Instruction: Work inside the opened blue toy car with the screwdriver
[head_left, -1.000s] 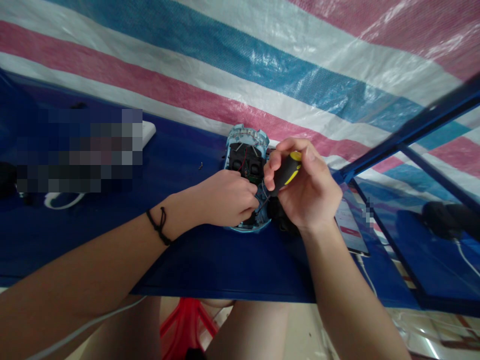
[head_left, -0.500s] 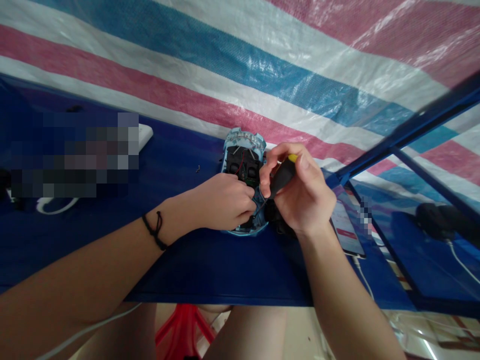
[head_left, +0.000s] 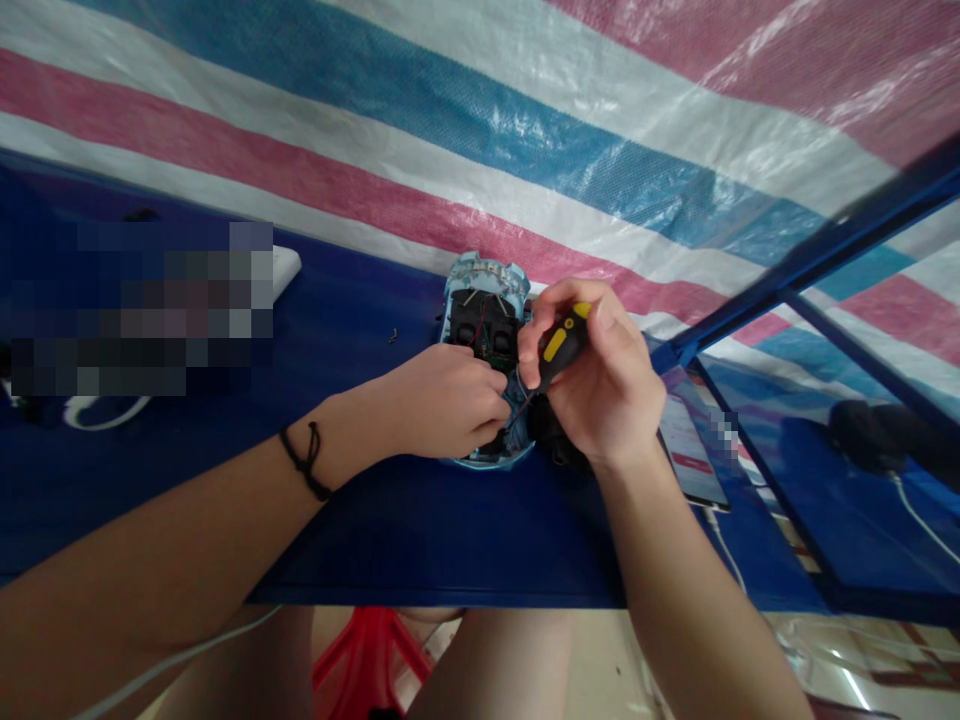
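Note:
A light-blue toy car body (head_left: pixel 487 274) lies on the blue table, its black inside parts, thin red wires and a bit of green board showing. My left hand (head_left: pixel 450 402) rests over its lower left part, fingers curled together at the car; whatever they pinch is hidden. My right hand (head_left: pixel 596 375) grips a black and yellow screwdriver (head_left: pixel 564 345) by its handle, with the shaft slanting down left to the car beside my left fingertips. Its tip is too small to make out. Small screws (head_left: pixel 393 336) lie left of the car.
A black object (head_left: pixel 555 435) sits beside the car, under my right hand. Further right is a phone (head_left: pixel 694 460) with a white cable. Blue metal bars (head_left: pixel 810 270) cross the right side. A white object (head_left: pixel 286 268) and a blurred-out patch are at left.
The screwdriver handle has turned in my right hand, so more of its yellow marking shows. My left hand stays at the car. The view has shifted slightly.

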